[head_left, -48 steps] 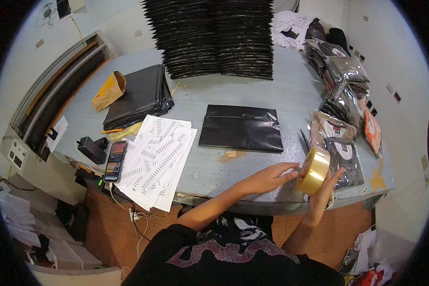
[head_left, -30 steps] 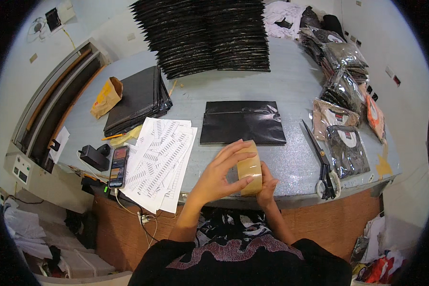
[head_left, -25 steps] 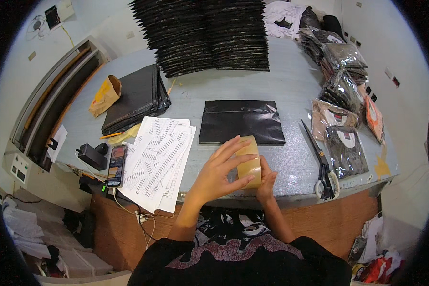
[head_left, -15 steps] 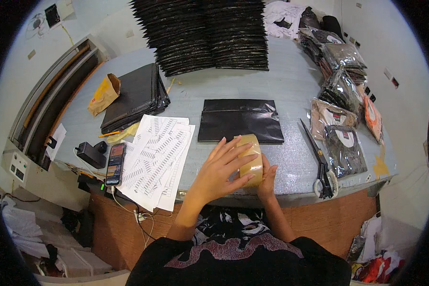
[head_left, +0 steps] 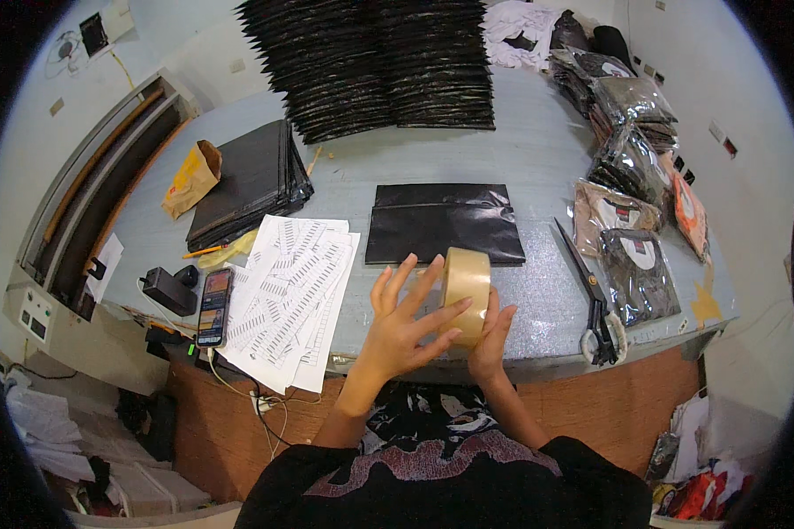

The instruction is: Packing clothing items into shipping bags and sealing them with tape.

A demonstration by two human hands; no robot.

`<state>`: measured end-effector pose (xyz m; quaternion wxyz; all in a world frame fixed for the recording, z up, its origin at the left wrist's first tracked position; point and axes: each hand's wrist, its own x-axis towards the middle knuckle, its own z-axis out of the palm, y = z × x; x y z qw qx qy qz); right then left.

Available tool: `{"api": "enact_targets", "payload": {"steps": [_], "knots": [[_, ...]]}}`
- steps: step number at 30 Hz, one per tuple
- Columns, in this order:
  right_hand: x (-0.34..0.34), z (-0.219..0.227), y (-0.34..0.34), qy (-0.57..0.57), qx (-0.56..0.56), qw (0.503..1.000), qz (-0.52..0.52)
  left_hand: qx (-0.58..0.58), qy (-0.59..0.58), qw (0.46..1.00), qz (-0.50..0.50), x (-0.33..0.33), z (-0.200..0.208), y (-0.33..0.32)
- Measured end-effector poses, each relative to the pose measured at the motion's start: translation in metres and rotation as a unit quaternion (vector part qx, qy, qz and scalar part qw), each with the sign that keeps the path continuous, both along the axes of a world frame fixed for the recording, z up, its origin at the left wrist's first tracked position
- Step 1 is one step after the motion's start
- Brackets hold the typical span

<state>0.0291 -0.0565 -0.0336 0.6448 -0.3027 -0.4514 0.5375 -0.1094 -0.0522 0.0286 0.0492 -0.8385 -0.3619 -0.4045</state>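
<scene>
Over the table's front edge I hold a wide roll of clear, yellowish packing tape upright. My right hand grips it from the near right side, its thumb up along the roll and its other fingers mostly hidden. On the left, my left hand has its fingers spread; a couple of fingertips touch or overlap the roll's side. Just beyond the roll lies a flat black plastic packet with a folded flap across it.
Scissors and bagged garments lie at right. Printed sheets, a phone and a black box are at left. Behind stand black packets, a paper bag and tall black stacks.
My left hand has drawn back to the left and spread its fingers, uncovering more of the tape roll. The roll has turned slightly in my right hand.
</scene>
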Motion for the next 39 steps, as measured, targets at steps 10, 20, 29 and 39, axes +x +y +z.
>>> {"api": "enact_targets", "payload": {"steps": [10,20,29,39], "knots": [[-0.02,0.006,-0.008,0.043,0.054,0.996,0.06,-0.096,-0.067,0.993,0.007,0.006,0.003,-0.01],[0.013,0.069,-0.047,-0.404,0.178,0.827,0.349,-0.172,-0.112,0.979,0.001,-0.034,-0.011,0.022],[0.033,0.064,-0.028,-0.409,0.175,0.889,-0.105,-0.364,-0.426,0.808,-0.181,-0.013,-0.04,0.038],[0.017,0.044,-0.03,-0.487,0.075,0.87,0.005,-0.432,-0.453,0.743,-0.235,-0.004,-0.032,0.032]]}}
